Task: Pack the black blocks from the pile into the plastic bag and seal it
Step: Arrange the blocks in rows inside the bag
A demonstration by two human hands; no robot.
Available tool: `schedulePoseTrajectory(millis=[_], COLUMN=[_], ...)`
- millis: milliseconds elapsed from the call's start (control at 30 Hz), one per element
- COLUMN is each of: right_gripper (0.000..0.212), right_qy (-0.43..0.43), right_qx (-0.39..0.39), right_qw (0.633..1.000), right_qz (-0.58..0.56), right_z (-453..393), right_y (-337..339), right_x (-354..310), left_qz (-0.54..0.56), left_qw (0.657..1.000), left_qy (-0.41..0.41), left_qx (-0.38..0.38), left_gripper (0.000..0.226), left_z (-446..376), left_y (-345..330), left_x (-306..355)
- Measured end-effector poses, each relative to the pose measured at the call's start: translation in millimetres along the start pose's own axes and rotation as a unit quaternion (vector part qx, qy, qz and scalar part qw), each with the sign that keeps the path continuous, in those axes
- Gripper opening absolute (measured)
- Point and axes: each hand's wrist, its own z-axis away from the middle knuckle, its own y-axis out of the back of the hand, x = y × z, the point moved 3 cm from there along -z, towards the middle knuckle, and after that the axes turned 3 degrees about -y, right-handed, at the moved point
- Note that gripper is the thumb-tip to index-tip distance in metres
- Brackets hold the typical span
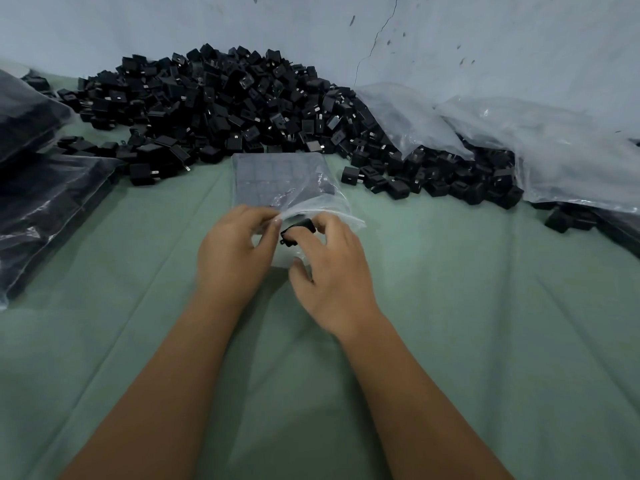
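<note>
- Head view: the bag point(280, 178) lies flat on the green cloth point(485, 306), just in front of the pile point(221, 109) of black blocks, its open mouth toward the person.
- Rows of blocks show through the bag's clear plastic, filling its far part.
- The left hand point(232, 251) pinches the near lip of the bag between thumb and fingers, lifting the mouth open.
- The right hand point(332, 271) grips one block point(298, 230) in curled fingertips, right at the bag's mouth and partly under the raised lip.
- The two hands are close together, almost touching at the opening.
- The pile spreads along the pale wall point(450, 39), from the left across to the right, with loose blocks trailing onto the cloth.
- Crumpled clear plastic sheets point(536, 140) lie over the right end of the pile.
- Filled, dark packed bags point(38, 202) are stacked at the left edge of the cloth.
</note>
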Motion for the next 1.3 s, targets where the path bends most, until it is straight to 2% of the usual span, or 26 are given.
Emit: schedulePoseTrajectory(millis=[100,267,400,567,733,867,933,1067,1300], right_gripper=[0.037,0.032,0.032,0.037,0.039,0.030,0.036,0.048,0.045], right_qy=[-0.044,-0.093,-0.070,-0.031,-0.064,-0.071,-0.054,-0.043,-0.073], right_qx=[-0.055,-0.055,-0.017,-0.073,-0.073,-0.030,-0.018,-0.095,-0.111], right_qw=[0.995,0.987,0.991,0.980,0.973,0.982,0.986,0.977,0.970], right_qz=[0.067,0.120,0.109,0.181,0.209,0.171,0.159,0.187,0.204], right_z=[0,0,-1,-1,-2,-1,-2,-5,-9], right_y=[-7,-5,0,-9,-11,-6,-6,-18,-20], right_x=[8,14,2,-1,6,3,-2,-2,10], left_qz=[0.006,-0.004,-0.010,-0.016,-0.016,-0.005,-0.002,-0.002,0.002], left_qw=[1.000,0.999,0.998,0.998,0.997,0.997,0.998,0.998,0.997], left_qy=[-0.024,-0.045,-0.055,-0.058,-0.058,-0.059,-0.062,-0.063,-0.072], left_qx=[-0.009,-0.029,-0.032,-0.033,-0.037,-0.041,-0.030,0.002,-0.035], left_gripper=[0.013,0.010,0.010,0.009,0.010,0.009,0.012,0.013,0.021], left_z=[2,2,2,2,2,2,2,2,4], left_y=[0,-2,-2,-3,-3,-2,0,3,1], left_x=[2,3,4,5,6,7,8,11,12])
